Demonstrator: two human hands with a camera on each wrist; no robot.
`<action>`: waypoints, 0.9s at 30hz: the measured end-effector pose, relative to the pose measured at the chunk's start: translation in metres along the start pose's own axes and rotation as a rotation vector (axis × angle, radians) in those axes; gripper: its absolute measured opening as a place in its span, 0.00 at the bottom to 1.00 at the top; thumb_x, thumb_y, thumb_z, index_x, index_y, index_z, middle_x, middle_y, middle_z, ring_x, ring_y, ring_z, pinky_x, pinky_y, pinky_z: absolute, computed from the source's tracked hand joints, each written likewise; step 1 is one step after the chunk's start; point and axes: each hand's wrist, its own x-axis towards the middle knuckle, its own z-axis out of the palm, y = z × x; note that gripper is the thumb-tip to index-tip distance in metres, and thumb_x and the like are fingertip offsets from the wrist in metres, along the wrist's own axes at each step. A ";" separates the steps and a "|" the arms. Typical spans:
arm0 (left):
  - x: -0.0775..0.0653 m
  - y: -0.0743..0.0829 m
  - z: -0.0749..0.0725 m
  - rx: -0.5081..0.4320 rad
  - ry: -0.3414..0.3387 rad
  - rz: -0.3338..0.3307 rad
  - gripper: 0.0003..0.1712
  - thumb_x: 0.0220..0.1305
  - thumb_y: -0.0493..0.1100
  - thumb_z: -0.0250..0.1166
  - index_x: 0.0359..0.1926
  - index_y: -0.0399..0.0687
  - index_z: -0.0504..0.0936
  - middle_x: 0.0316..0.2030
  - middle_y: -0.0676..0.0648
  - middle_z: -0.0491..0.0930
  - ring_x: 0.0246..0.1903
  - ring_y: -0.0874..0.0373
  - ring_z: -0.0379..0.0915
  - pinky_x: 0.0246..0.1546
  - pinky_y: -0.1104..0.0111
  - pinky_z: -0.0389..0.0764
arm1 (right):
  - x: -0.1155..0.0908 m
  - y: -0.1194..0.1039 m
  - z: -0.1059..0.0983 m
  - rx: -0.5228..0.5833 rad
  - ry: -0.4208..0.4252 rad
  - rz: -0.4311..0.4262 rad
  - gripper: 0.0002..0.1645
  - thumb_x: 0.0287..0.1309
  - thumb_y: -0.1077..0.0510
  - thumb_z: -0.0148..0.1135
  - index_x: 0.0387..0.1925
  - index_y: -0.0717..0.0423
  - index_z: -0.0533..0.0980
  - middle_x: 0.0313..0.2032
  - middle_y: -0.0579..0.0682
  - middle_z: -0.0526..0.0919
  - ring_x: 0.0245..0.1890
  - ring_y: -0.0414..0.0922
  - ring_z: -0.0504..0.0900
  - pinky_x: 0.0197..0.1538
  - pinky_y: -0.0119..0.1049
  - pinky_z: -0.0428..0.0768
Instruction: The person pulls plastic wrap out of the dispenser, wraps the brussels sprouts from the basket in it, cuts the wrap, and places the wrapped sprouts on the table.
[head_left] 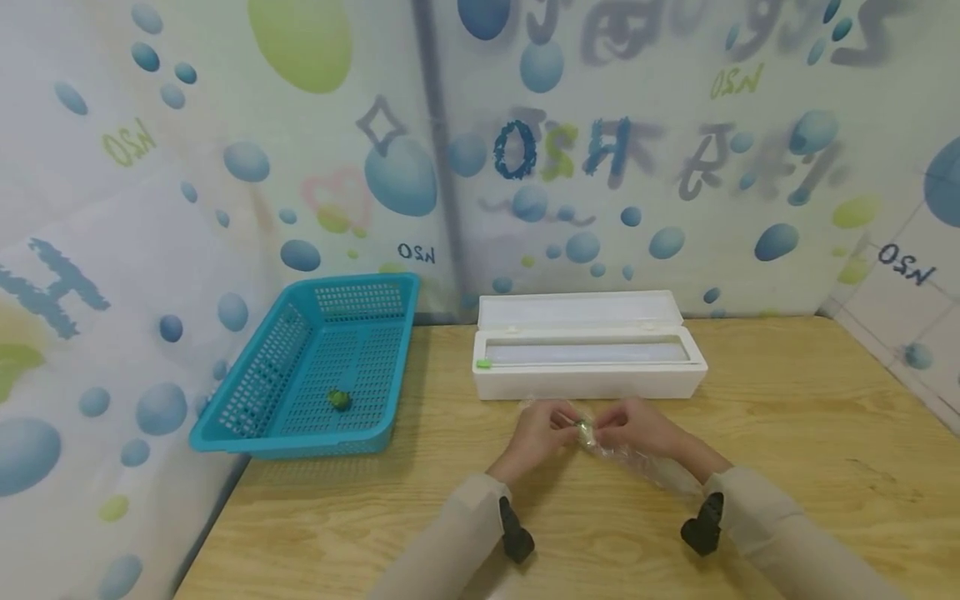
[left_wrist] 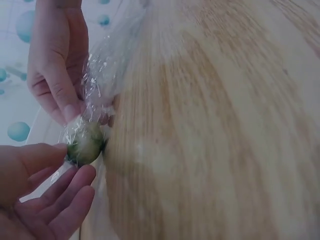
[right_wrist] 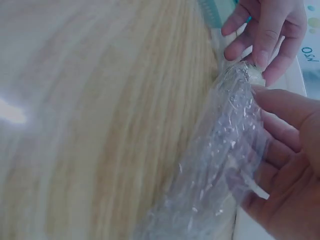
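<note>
Between both hands, just in front of a white box, is a small round green vegetable point(left_wrist: 86, 146) wrapped in clear cling film point(right_wrist: 212, 155). My left hand point(head_left: 537, 437) pinches it between thumb and fingertips from the left. From the other side my right hand point(head_left: 647, 428) pinches the film close against the vegetable with thumb and fingers. The loose film trails in crinkled folds from there, under the right hand and toward the right wrist. The vegetable's surface shows pale green with darker patches through the film.
The white cling film box point(head_left: 588, 383) stands with its lid up behind the hands, a green slider at its left end. At the left a blue basket point(head_left: 403, 367) holds a small green vegetable point(head_left: 340, 400). A printed curtain point(head_left: 337, 225) closes the table's back.
</note>
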 end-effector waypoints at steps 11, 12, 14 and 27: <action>0.011 -0.012 -0.006 0.001 -0.233 0.015 0.07 0.56 0.37 0.65 0.37 0.42 0.83 0.31 0.55 0.80 0.32 0.66 0.72 0.34 0.73 0.73 | -0.017 -0.012 0.007 0.009 -0.074 0.038 0.10 0.53 0.56 0.64 0.28 0.61 0.79 0.21 0.46 0.77 0.21 0.39 0.73 0.23 0.31 0.74; 0.012 -0.013 -0.008 0.004 -0.254 0.022 0.07 0.56 0.37 0.65 0.38 0.42 0.83 0.32 0.54 0.81 0.33 0.67 0.72 0.35 0.74 0.73 | -0.018 -0.013 0.008 0.017 -0.080 0.046 0.10 0.53 0.56 0.64 0.28 0.61 0.79 0.22 0.46 0.77 0.21 0.39 0.73 0.24 0.31 0.74; 0.013 -0.013 -0.011 0.007 -0.296 0.033 0.08 0.56 0.37 0.65 0.39 0.40 0.83 0.33 0.52 0.82 0.33 0.67 0.73 0.35 0.74 0.74 | -0.019 -0.015 0.011 0.030 -0.092 0.050 0.10 0.54 0.56 0.64 0.27 0.61 0.79 0.22 0.47 0.77 0.21 0.40 0.74 0.24 0.32 0.75; 0.014 -0.027 -0.030 -0.027 -0.489 0.058 0.13 0.56 0.33 0.64 0.45 0.37 0.81 0.40 0.47 0.82 0.37 0.67 0.75 0.41 0.75 0.75 | -0.021 -0.024 0.030 0.169 -0.083 0.150 0.13 0.56 0.56 0.62 0.30 0.65 0.76 0.18 0.50 0.77 0.16 0.44 0.78 0.21 0.37 0.79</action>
